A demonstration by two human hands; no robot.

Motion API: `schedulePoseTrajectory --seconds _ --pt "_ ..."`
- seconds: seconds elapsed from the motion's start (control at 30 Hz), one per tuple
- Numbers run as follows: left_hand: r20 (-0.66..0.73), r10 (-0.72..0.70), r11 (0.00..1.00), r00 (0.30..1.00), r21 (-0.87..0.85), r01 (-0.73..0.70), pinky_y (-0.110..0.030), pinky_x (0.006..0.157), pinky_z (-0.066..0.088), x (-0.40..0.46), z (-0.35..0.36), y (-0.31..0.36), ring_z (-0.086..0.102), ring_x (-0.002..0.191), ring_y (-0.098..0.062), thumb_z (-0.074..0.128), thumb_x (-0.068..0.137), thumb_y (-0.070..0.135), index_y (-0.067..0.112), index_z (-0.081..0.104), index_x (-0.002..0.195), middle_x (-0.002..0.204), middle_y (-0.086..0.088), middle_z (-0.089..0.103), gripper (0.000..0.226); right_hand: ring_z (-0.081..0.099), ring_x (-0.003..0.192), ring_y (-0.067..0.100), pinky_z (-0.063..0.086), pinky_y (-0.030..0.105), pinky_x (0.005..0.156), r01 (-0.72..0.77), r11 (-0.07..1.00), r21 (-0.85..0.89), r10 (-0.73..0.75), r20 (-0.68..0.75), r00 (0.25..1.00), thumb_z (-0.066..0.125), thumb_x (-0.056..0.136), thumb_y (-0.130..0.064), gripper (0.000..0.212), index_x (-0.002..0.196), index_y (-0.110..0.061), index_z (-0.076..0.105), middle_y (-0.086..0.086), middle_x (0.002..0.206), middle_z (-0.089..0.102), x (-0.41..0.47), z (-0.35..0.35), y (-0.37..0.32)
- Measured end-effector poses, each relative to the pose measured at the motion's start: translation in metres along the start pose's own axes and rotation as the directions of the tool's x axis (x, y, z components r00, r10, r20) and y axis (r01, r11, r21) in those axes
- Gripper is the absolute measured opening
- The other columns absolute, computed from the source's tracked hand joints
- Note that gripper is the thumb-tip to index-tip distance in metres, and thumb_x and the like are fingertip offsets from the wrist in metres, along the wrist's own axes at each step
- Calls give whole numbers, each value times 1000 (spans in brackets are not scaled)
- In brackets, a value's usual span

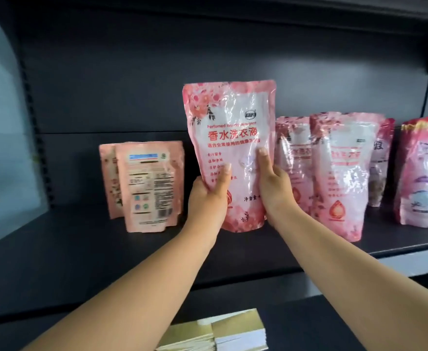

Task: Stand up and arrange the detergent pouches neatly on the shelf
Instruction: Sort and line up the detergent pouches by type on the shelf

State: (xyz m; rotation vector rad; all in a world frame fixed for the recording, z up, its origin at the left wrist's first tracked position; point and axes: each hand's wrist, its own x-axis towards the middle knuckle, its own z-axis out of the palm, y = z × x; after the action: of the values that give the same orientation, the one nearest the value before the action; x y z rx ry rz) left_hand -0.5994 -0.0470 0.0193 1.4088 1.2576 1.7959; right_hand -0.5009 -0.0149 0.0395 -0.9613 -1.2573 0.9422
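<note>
- Pink film forms the held pouch (233, 138), which is printed with flowers, red Chinese lettering and the words "Perfumed laundry detergent"
- The held pouch is kept upright, front panel toward the camera, in the middle of the dark shelf (55, 249); whether its base touches the shelf surface cannot be told
- The left hand (209, 196) is closed around the lower left edge of the pouch, with the thumb laid across the front panel and the other fingers hidden behind it
- The right hand (275, 183) is closed around the lower right edge, with the thumb pressed against the front and pointing upward
- To the left, apart from the held pouch, two pink pouches are stood upright: the back-facing pouch (148, 186), with its barcode and printed label shown, is set in front, and the rear left pouch (107, 178) is partly covered by it
- To the right, the near right pouch (342, 173) is stood upright with its front shown, and a second pouch (292, 158) is stood behind it, just beside the right wrist
- Further right, a partly hidden pouch (381, 163) and a darker red pouch (422, 173) are stood on the same shelf
- At the lower edge of the view, gold and white boxes (220, 333) are seen on a lower level
</note>
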Motion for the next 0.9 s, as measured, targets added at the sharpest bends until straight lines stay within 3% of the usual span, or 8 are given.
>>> schedulePoseTrajectory --seconds 0.13,0.23,0.37,0.47,0.53,0.6,0.77,0.9 --pt "87 -93 993 992 77 86 -20 83 48 1 20 -24 59 100 -5 48 78 58 26 48 124 109 12 61 56 56 109 24 37 27 88 -110 989 -97 114 36 993 33 91 -58 62 128 -11 51 4 109 62 12 -20 22" --pt "83 -139 981 987 151 125 -8 62 43 6 21 -35 52 81 6 47 84 52 32 40 123 95 21 53 45 47 124 29 33 32 99 -175 974 -146 192 115 975 31 90 -60 67 131 -10 48 11 131 55 21 -28 35" --pt "81 -164 977 983 147 151 -14 77 39 5 21 -35 47 80 9 46 84 50 37 33 109 86 29 45 31 48 120 23 29 27 92 -153 980 -126 173 172 970 31 89 -62 66 129 -13 51 7 129 56 25 -28 39" --pt "116 -152 980 982 146 134 -21 90 41 3 23 -35 49 92 3 49 80 52 31 32 127 96 25 47 54 50 112 21 31 29 94 -181 976 -120 198 153 968 32 88 -64 72 132 -9 48 8 128 56 28 -29 41" --pt "138 -161 978 977 157 139 -27 99 38 4 23 -33 46 103 -2 49 76 55 27 28 138 108 19 46 71 53 88 17 36 25 81 -166 978 -126 183 136 974 31 88 -63 70 129 -9 49 3 106 62 29 -32 43" --pt "167 -169 976 971 165 141 -32 104 37 4 21 -33 47 111 -6 48 69 61 27 27 140 113 17 46 82 44 68 11 33 23 70 -149 980 -130 163 100 982 32 89 -61 68 127 -7 50 -6 77 50 27 -32 44" --pt "215 -160 975 964 185 120 -42 109 32 -2 17 -31 45 122 -12 45 65 67 31 25 141 130 12 47 86 47 68 10 34 20 57 -129 975 -181 134 16 991 32 87 -64 54 101 -14 46 -3 76 49 17 -29 40" --pt "271 -214 945 939 299 130 -34 108 28 -3 12 -28 38 131 -17 37 87 59 27 16 145 145 6 37 69 55 78 16 41 24 62 -8 940 -342 -14 -63 998 38 90 -58 56 111 -9 55 1 88 58 3 -32 36"
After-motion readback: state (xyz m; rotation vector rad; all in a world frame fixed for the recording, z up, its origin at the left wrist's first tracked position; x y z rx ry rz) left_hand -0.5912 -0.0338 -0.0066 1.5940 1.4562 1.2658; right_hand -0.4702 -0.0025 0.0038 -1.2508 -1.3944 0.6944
